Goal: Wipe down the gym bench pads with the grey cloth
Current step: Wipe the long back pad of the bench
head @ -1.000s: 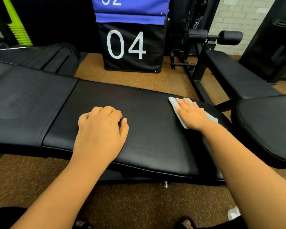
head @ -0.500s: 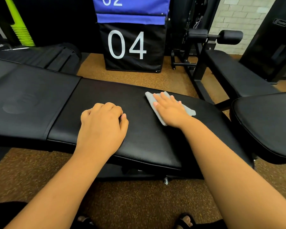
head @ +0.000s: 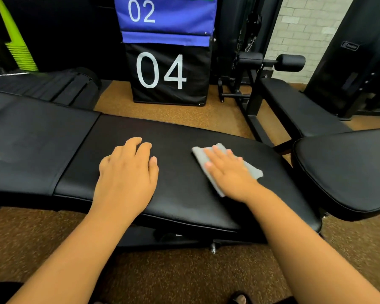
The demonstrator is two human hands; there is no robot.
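Your right hand (head: 230, 172) lies flat on the grey cloth (head: 223, 165), fingers straight and slightly spread, pressing it onto the black seat pad (head: 180, 194) of the counter in front of you. The cloth sits on the right half of that pad, toward its far edge, with a corner sticking out past your fingertips and another beside your wrist. Your left hand (head: 127, 172) rests on the same pad, to the left of the cloth and apart from it, fingers curled under at the knuckles and holding nothing (the thumb lies along the side, pointing forward). To the left, the longer back pad (head: 31, 148) adjoins the seat pad at a seam. A second padded bench (head: 347, 172) stands just off the right end. Behind, on the brown speckled floor (head: 184, 270), a black soft box marked "04" (head: 169, 73) stands with a blue one marked "02" (head: 165, 16) stacked on top.
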